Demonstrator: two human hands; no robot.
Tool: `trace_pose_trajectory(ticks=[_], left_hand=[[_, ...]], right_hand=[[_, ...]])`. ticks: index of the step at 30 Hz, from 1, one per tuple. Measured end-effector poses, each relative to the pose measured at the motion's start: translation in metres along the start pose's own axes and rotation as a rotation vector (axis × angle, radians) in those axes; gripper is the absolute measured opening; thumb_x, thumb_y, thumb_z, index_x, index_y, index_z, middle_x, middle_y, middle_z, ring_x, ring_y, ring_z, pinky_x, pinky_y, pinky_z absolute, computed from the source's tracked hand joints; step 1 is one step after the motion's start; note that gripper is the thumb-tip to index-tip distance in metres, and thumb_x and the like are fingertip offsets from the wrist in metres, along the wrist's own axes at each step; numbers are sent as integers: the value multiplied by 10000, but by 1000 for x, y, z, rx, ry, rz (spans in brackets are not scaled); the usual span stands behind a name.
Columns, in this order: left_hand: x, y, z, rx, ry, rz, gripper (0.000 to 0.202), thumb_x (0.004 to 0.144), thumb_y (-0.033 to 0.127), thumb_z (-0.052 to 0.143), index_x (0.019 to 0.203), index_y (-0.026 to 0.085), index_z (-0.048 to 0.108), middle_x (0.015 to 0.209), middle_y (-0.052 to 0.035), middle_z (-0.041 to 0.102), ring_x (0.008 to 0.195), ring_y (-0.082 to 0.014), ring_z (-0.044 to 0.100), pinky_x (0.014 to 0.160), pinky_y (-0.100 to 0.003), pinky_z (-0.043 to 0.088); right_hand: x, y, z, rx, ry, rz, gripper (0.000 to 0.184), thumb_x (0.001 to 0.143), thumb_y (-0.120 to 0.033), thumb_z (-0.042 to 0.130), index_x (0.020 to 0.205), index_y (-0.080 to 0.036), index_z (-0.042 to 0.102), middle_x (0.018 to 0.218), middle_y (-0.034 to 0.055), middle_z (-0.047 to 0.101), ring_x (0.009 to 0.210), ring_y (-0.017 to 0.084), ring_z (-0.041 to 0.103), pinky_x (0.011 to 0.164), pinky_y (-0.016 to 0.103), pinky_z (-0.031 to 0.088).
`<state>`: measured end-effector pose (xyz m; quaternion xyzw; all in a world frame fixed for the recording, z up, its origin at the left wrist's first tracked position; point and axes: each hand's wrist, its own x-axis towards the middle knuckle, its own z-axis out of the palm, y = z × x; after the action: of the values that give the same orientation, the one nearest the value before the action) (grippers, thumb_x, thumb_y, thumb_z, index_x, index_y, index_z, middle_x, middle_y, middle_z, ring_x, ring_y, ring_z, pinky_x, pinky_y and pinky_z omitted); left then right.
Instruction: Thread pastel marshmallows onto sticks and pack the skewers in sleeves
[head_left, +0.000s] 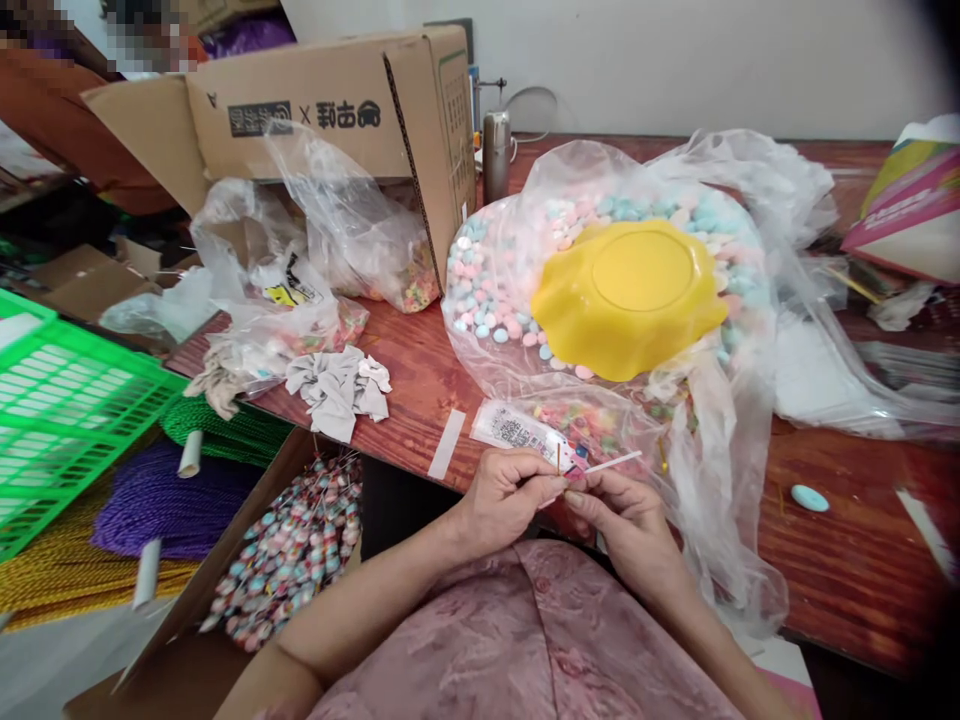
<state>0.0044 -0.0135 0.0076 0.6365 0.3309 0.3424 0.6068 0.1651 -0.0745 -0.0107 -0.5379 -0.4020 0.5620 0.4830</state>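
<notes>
Just in front of my body, over the table's front edge, both hands meet at the fingertips. My left hand [517, 490] is closed in a pinch, and a thin brownish pin-like piece stands up at its fingertips; what lies between them is mostly hidden. My right hand [622, 510] pinches close beside it, with a thin white stick [616, 462] slanting up from its fingers. Right behind the fingers lies a white printed packet [516, 428] with a square code and coloured print. A clear bag of small colourful pieces [592, 425] is beyond them.
An upturned yellow scalloped bowl [645, 285] rests on a plastic bag of pastel candy-like discs [487, 290]. One blue disc [810, 498] lies right. Left are a cardboard box [322, 110], crumpled grey cloth [337, 390], a green basket [82, 400] and a carton of beaded strands [292, 550].
</notes>
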Motion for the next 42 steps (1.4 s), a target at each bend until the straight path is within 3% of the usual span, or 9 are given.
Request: trace_pose_trajectory(ticks=[3,6,12,15,22,27,31,37,42], left_hand=[[4,6,-5,96,-123,37,257,868,258,591,655,130,653,646,-3,571,618,-95,500,605,-227,384],[7,12,-8,92,-263,-13,315,848,276,606,569,129,604,595,7,533,586,-84,472,577,-224,362],[7,13,-10,-333,-380,-600,238,641,343,765,667,117,698,500,15,581,399,-66,471,345,-163,253],[6,4,-10,-470,-495,-761,251,554,300,803,676,99,716,560,-37,678,391,-106,567,294,-155,294],[2,-21,-13,-616,-728,-849,226,531,193,806,707,66,743,616,-91,735,421,-180,651,280,-175,391],[5,-21,-17,-646,-814,-815,235,605,215,839,750,51,753,632,-103,743,445,-173,665,329,-178,460],[8,-16,-19,-638,-860,-799,306,592,279,880,748,52,748,642,-109,744,470,-170,673,375,-187,492],[14,-4,-25,-465,-859,-735,410,573,435,910,777,116,751,619,-41,713,474,-133,627,377,-182,432],[33,9,-50,-84,-995,-519,417,645,508,850,873,171,758,757,4,716,699,-143,650,629,-239,515]], right_hand=[[5,-3,-10,-52,-157,7,307,790,-443,712,694,-169,615,569,-24,541,510,100,455,502,236,380],[9,-14,-23,-285,-284,-147,242,860,-367,632,717,-173,614,647,-5,589,580,121,513,544,244,415],[1,-29,-35,-881,-221,-1041,278,877,-49,402,972,-163,638,817,73,678,726,162,619,657,277,474],[-4,-31,-34,-916,-236,-1217,304,915,-70,389,1093,-144,623,859,107,683,800,196,639,740,329,513],[6,-47,-30,-859,-618,-1172,287,1004,-153,415,1214,-174,610,825,49,634,730,142,572,696,297,472],[9,-45,-25,-635,-642,-1017,223,992,-158,465,1127,-189,640,994,85,638,867,137,601,742,263,477],[7,-43,-22,-614,-675,-982,199,998,-152,445,1062,-178,631,922,64,650,825,127,602,737,251,475],[3,-53,-23,-925,-567,-1139,289,1028,-164,281,1029,-171,569,939,86,679,901,162,638,831,293,476],[-1,-62,-20,-1174,-620,-1231,259,972,-92,321,945,-167,568,745,31,607,630,160,530,688,331,425]])
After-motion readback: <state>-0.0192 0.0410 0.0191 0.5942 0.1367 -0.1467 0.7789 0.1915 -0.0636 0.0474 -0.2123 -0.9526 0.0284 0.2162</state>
